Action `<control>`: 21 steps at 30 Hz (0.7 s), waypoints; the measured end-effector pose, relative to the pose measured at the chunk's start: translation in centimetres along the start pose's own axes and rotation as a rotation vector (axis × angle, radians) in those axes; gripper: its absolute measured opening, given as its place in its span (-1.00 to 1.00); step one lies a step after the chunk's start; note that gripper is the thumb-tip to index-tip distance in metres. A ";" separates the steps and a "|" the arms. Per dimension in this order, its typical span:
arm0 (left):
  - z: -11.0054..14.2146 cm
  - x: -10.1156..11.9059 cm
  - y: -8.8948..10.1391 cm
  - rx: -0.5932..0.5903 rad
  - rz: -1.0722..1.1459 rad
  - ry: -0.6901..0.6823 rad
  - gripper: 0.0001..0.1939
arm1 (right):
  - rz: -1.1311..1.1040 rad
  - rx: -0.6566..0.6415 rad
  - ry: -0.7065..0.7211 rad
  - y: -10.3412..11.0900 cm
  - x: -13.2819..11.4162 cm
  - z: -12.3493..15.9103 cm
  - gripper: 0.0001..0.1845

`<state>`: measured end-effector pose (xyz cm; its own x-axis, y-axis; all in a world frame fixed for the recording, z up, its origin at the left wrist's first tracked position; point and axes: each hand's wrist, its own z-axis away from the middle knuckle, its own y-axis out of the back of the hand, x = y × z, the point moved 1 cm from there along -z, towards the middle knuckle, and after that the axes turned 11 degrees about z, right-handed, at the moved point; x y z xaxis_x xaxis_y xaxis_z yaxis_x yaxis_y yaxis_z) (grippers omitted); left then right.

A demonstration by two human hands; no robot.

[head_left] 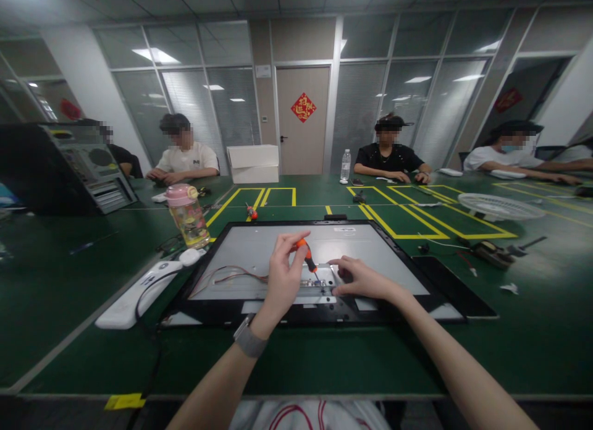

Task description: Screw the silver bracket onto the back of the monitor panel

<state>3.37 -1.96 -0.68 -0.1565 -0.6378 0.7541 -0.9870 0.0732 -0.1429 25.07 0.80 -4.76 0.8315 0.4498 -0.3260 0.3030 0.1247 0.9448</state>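
Note:
My left hand (285, 272) is closed around the orange and black handle of a screwdriver (309, 257). The driver stands tilted, its tip down at a small circuit board (317, 283) on the back of a flat display panel (227, 248). Just right of the tip is my right hand (359, 278), with thumb and index finger apart, close to the board and its metal bracket; contact is hard to make out. Thin wires (231, 270) run left from the board across the grey metal back. The panel lies flat on the green table (296, 362), its black frame around it.
Left of the panel are a white power strip (139, 294) with a black cable and a pink-lidded bottle (188, 217). A dark flat piece (456, 288) and a black tool (491, 252) lie right. A computer case (88, 164) stands far left. Several people sit across the table.

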 end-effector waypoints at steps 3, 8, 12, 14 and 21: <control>0.0 0.2 -0.1 -0.024 0.079 0.049 -0.71 | 0.011 -0.001 0.000 0.1 -0.1 0.0 -0.33; -0.2 0.0 0.0 0.033 -0.006 -0.027 -0.80 | 0.014 -0.005 -0.001 0.0 -0.2 0.0 -0.31; -0.2 -0.1 -0.1 0.026 0.044 0.012 -0.77 | 0.002 0.004 0.002 -0.1 -0.1 -0.1 -0.30; -0.2 -0.1 -0.1 0.014 0.107 0.076 -0.72 | -0.001 0.010 0.005 -0.1 0.1 -0.1 -0.30; -0.4 -0.2 0.1 0.077 -0.020 0.018 -0.80 | 0.009 0.009 0.005 -0.3 0.3 -0.2 -0.29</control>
<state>3.30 -1.54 -0.59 -0.1381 -0.6249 0.7684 -0.9844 0.0010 -0.1760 25.18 1.05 -5.11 0.8319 0.4552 -0.3174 0.2998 0.1125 0.9473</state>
